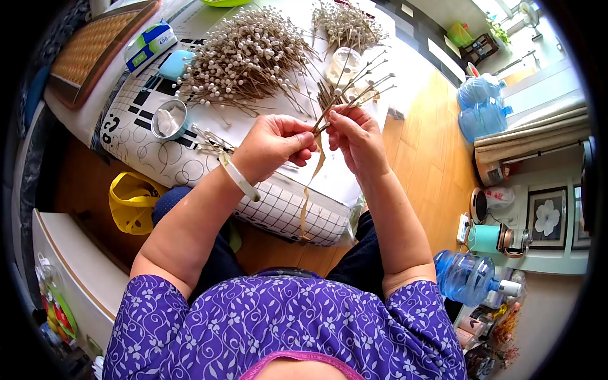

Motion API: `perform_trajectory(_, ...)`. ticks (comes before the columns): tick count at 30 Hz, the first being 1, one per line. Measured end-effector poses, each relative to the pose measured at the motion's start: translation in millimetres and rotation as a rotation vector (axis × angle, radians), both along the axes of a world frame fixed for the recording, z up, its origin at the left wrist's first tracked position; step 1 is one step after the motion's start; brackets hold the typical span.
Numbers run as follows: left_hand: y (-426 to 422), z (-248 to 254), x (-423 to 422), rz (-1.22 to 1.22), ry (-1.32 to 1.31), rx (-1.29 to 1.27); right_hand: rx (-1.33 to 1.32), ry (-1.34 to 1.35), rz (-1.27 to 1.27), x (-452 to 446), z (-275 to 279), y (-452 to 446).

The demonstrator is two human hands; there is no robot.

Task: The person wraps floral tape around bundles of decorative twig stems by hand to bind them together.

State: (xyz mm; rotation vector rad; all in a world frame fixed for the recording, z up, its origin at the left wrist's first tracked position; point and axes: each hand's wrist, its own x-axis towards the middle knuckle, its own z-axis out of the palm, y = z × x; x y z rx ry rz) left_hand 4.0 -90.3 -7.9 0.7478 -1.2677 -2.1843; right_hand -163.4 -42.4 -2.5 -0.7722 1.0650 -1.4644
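Both hands meet over the near right part of the covered table. My left hand [278,144], with a white band on its wrist, is closed on thin brown stems [320,124]. My right hand [356,136] pinches the same stems a little higher, its fingers close to the left ones. The stems fan out to the upper right. A narrow tan ribbon [306,201] hangs down between the hands. Beyond them lies a large heap of stems with white bead-like tips [244,60], with a smaller heap [347,26] to its right.
A round tin with white contents [170,120], a light blue item [177,64] and a tissue pack [151,45] lie on the table's left. A clear tub [344,67] stands behind my hands. A yellow bag [132,202] is below the table edge; blue water bottles [465,277] stand right.
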Motion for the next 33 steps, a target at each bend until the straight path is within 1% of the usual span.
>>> perform_trajectory(4,2,-2,-4,0.021,-0.036,-0.105,0.016,-0.038,-0.017,0,-4,1)
perform_trajectory(6,3,-2,-4,0.026,-0.059,-0.151,0.018,-0.055,0.033,-2,-5,0)
perform_trajectory(8,6,0,-3,0.057,-0.138,-0.333,0.012,-0.046,0.056,-3,-7,-1)
perform_trajectory(9,6,0,-2,0.058,-0.139,-0.332,0.005,-0.031,0.077,-3,-8,-1)
perform_trajectory(11,6,-1,-2,0.053,-0.172,-0.465,-0.002,-0.044,0.089,-3,-9,-2)
perform_trajectory(13,6,1,-2,0.043,-0.196,-0.503,-0.007,-0.059,0.098,-4,-8,0)
perform_trajectory(16,6,2,-1,0.032,-0.228,-0.551,-0.021,0.016,0.105,-3,-6,1)
perform_trajectory(18,6,2,-2,0.027,-0.236,-0.564,-0.055,0.125,0.115,-3,-6,0)
perform_trajectory(21,6,1,-2,0.023,-0.231,-0.501,-0.070,0.130,0.104,-4,-12,-2)
perform_trajectory(23,4,1,-3,0.008,-0.211,-0.399,-0.057,0.128,0.089,-2,-9,-1)
perform_trajectory(24,3,0,-3,0.005,-0.212,-0.400,-0.044,0.126,0.074,-1,-7,0)
perform_trajectory(26,-1,-3,-2,-0.015,-0.151,-0.300,-0.031,0.128,0.049,-1,-6,1)
perform_trajectory(27,-2,-3,-1,-0.017,-0.153,-0.301,-0.021,0.133,0.027,-1,-6,2)
perform_trajectory(29,-4,-1,1,-0.048,-0.110,-0.141,-0.025,0.115,0.017,-2,-7,1)
perform_trajectory(31,-7,-2,1,-0.076,-0.093,-0.123,-0.026,0.100,0.008,-3,-7,2)
perform_trajectory(33,-7,-2,2,-0.057,-0.035,0.000,-0.036,0.099,0.006,-3,-6,3)
